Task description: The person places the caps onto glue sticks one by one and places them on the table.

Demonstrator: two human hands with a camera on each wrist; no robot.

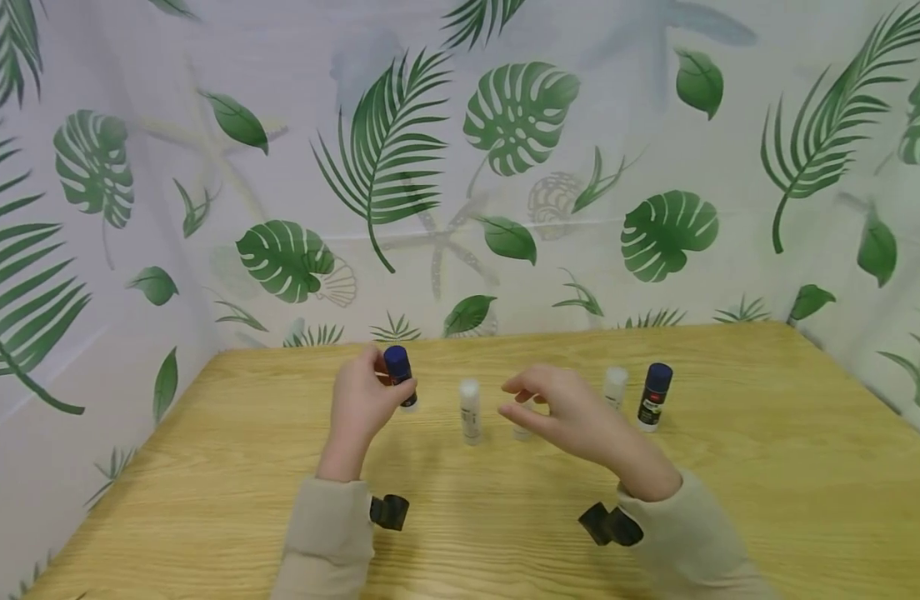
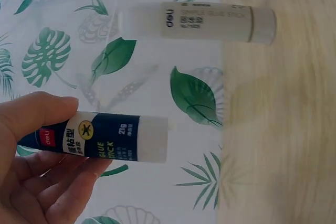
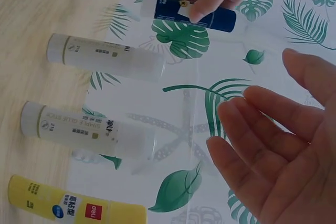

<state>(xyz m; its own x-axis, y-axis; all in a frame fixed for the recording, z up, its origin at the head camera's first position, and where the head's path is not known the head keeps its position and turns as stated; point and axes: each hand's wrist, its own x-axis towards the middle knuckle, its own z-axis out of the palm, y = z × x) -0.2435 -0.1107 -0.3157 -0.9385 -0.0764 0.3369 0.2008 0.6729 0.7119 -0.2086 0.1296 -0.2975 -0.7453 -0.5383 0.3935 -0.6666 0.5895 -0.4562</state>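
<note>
My left hand (image 1: pixel 362 396) pinches a dark blue glue stick (image 1: pixel 397 362) between thumb and fingers. The stick stays nearly upright, its white base (image 2: pixel 153 139) seemingly raised off the table. To its right a white glue stick (image 1: pixel 470 412) stands upright. Over a second white glue stick (image 3: pixel 89 129) hovers my right hand (image 1: pixel 572 412), fingers loosely bent and nothing between them; in the head view it hides most of that stick. A yellow glue stick (image 3: pixel 79 203) shows only in the right wrist view.
Right of the right hand stand another white glue stick (image 1: pixel 615 385), partly hidden, and a black-labelled glue stick (image 1: pixel 655 398) with a dark blue cap. The wooden table (image 1: pixel 467 533) ends at a leaf-printed cloth (image 1: pixel 430 167) behind and at the sides.
</note>
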